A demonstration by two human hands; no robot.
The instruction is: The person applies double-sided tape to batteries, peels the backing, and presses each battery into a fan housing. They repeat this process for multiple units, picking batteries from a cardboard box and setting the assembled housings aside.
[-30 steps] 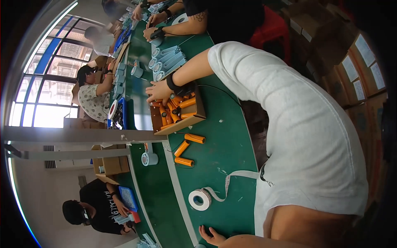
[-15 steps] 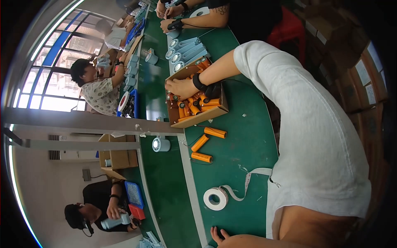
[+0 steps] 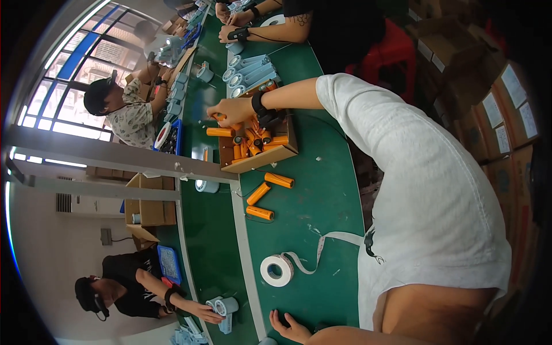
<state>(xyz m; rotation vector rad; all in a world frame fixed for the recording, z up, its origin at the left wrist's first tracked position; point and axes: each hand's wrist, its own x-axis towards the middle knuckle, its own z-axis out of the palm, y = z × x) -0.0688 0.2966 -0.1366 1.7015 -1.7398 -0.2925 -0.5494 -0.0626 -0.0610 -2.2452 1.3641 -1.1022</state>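
My right hand, with a black wristband, is closed on orange cylindrical batteries at the far side of an open cardboard box. One battery juts out below the fingers; another shows partly at the fingertips. Many more orange batteries fill the box. Three loose wired batteries lie beside it on the green tabletop. My left hand is low in the picture at the table, fingers apart and holding nothing. Near it lies a white tape roll, its loose strip running toward my white shirt.
Light-blue device housings stand past the box, next to a co-worker's hands. A grey post crosses the view. Across the bench, another co-worker's hand touches light-blue housings. A blue tray sits nearby.
My right hand has come up out of the box's contents with batteries in it. The co-worker at lower left has brought a light-blue housing down to the bench. The whole view has shifted slightly.
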